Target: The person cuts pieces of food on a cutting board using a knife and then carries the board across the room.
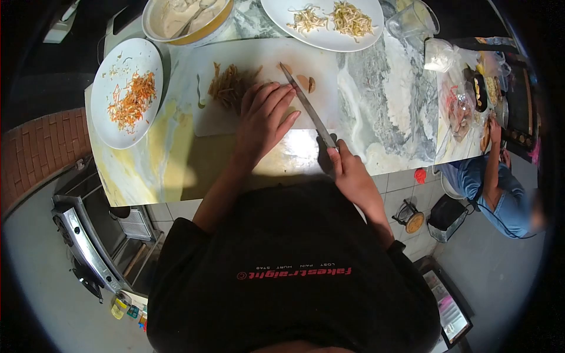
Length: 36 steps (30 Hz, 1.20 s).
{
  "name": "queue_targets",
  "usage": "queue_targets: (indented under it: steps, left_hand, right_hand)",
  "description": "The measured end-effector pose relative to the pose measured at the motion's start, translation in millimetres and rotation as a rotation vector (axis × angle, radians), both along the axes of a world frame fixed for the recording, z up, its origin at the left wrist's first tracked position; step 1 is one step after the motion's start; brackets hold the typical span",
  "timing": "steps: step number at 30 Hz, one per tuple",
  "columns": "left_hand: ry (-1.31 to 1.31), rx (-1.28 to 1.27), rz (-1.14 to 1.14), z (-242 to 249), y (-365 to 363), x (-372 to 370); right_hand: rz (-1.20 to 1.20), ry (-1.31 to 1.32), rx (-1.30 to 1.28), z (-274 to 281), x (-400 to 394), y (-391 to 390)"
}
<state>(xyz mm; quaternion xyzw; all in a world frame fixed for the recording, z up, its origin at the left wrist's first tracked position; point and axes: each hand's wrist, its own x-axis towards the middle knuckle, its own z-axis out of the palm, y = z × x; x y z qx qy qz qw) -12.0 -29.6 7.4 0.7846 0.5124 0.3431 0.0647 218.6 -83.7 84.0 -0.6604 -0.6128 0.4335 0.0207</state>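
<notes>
My right hand is closed round the handle of a long kitchen knife. Its blade slants up and left across the white cutting board, beside the fingertips of my left hand. Those fingers are bent and pressed down on the board; whatever they hold is hidden beneath them. Right of the blade lie a few small brownish slices. A heap of brown cut strips lies left of my fingers, with a thin green strip near it.
A white oval plate of orange shreds stands left. Behind the board are a bowl of pale batter with a spoon and a plate of bean sprouts. At far right, a person in blue works beside plastic bags.
</notes>
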Motion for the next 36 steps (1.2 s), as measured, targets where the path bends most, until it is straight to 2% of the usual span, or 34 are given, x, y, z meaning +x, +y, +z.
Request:
queue_targets:
  steps: [4, 11, 13, 20, 22, 28, 36]
  left_hand:
    - [0.003, -0.03, 0.014, -0.7, 0.9, -0.9]
    - [0.0, -0.068, 0.017, -0.2, -0.1, -2.1]
    - [0.008, -0.054, 0.027, -3.7, -1.3, -2.8]
    - [0.054, -0.08, 0.01, 2.9, -0.5, 1.5]
    - [0.083, -0.083, -0.017, 3.6, -0.9, 0.6]
    - [0.052, -0.078, 0.002, 3.3, -2.1, -0.1]
    - [0.009, -0.06, 0.011, 2.1, -1.3, -0.5]
  right_hand:
    - [-0.025, 0.091, -0.068, -0.6, 6.5, 10.1]
    - [-0.024, 0.059, -0.054, 1.6, 13.4, 1.2]
    - [-0.022, 0.062, -0.124, 11.3, 19.0, -1.1]
    - [-0.136, 0.068, -0.034, 13.6, 24.3, -7.7]
    - [-0.11, 0.092, 0.025, 9.7, 21.6, -8.7]
    - [-0.029, 0.027, -0.007, 9.5, 12.6, -2.9]
    - [-0.053, -0.012, -0.043, 13.2, 12.3, 3.1]
